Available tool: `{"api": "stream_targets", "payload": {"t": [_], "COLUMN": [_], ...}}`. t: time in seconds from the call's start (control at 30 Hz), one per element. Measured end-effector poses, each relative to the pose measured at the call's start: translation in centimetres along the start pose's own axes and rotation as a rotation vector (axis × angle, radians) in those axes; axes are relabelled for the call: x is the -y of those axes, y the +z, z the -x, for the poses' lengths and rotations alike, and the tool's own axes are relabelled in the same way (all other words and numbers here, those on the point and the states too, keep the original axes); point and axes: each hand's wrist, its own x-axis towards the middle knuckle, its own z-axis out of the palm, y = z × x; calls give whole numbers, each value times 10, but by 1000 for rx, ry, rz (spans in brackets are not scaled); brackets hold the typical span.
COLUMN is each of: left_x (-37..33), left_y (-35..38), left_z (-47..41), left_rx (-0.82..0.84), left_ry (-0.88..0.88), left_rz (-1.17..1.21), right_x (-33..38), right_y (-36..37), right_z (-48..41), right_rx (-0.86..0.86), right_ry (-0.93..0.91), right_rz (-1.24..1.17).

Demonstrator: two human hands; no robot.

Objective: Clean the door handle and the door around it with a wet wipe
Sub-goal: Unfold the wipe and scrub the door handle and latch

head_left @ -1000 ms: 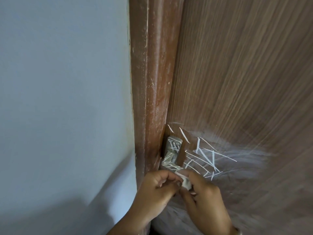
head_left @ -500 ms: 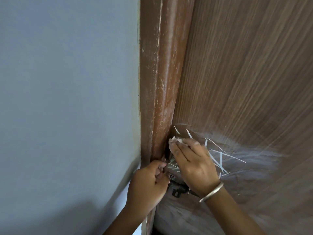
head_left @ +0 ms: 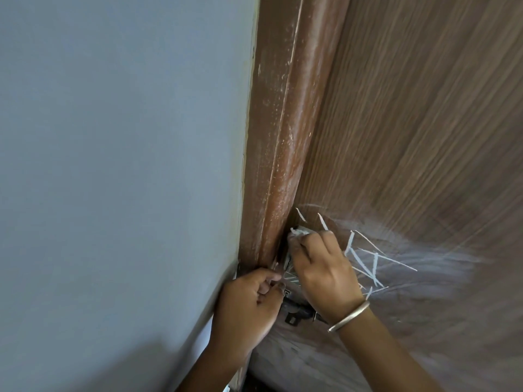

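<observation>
Right hand: the right hand point(head_left: 325, 274) lies over the door handle's plate, fingers close together and bent over a bunched wipe, pressing it to the top of the plate.
Wet wipe: the wet wipe point(head_left: 299, 232) shows as a white wad poking out past the fingertips, right by the door's edge, close to the frame.
Door handle: the door handle point(head_left: 289, 274) is mostly covered; only a sliver of scribbled metal shows between the two hands.
Left hand: the left hand point(head_left: 249, 309) sits low against the frame just beside the handle, fingers curled in; I cannot tell whether it grips anything.
Door: the wood-grain door point(head_left: 424, 123) carries white chalk-like scribbles point(head_left: 368, 260) just right of the hand, with a pale hazy smear point(head_left: 441, 267) spreading beyond them.
Door frame: the reddish-brown door frame point(head_left: 278, 131) is scuffed with whitish flecks.
Lock hardware: a dark lock fitting point(head_left: 295, 313) sits below the handle, under the right wrist.
Bangle: a metal bangle point(head_left: 349, 316) circles the right wrist.
Wall: a grey-blue wall point(head_left: 113, 165) fills the left side.
</observation>
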Motion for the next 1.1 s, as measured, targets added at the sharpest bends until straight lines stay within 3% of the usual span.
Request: {"api": "stream_targets", "payload": {"t": [0.13,0.3,0.57,0.77,1.1], "left_x": [0,-1,-2,-2,1], "left_y": [-1,0,-1,-1,0], "left_z": [0,1,-1,1,2], "left_rx": [-5,-2,-16,-22,-15], "left_ry": [-3,0,-5,3,0], "left_rz": [2,6,-8,2,1], "right_x": [-1,-10,2,-5,-1], "right_y": [-4,-11,-2,-9,-3], "right_z": [0,11,-7,10,-4], "right_rx": [58,-20,38,17,-25], "right_ry": [6,105,38,165,54], "right_rz": [15,-16,0,-6,33]}}
